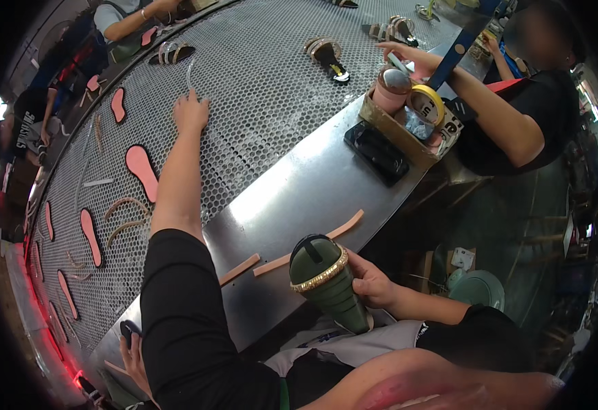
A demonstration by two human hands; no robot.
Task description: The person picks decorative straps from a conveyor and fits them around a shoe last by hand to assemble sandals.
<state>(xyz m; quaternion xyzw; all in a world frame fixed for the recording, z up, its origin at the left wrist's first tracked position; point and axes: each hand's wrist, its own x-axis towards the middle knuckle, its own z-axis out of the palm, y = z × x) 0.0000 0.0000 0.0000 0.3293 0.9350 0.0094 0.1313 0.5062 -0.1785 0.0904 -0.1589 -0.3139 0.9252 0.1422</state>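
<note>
Left hand (191, 111) spread over open mesh (261, 89), right hand (375, 283) — beyond edge (389, 209) — gripping shoe last (331, 295)

Soles (141, 172) left of shoe last (336, 299)

Dark letters mark the box (452, 131) and pale ones a far-left shirt (28, 131).

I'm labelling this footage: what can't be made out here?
All in the head view:
Green shoe form: far side, turned away from the camera.
Right hand: some fingers, behind the form.
Cardboard box: floor, covered by its contents.
Pale strip: too small to tell whether the left hand touches it.
</note>
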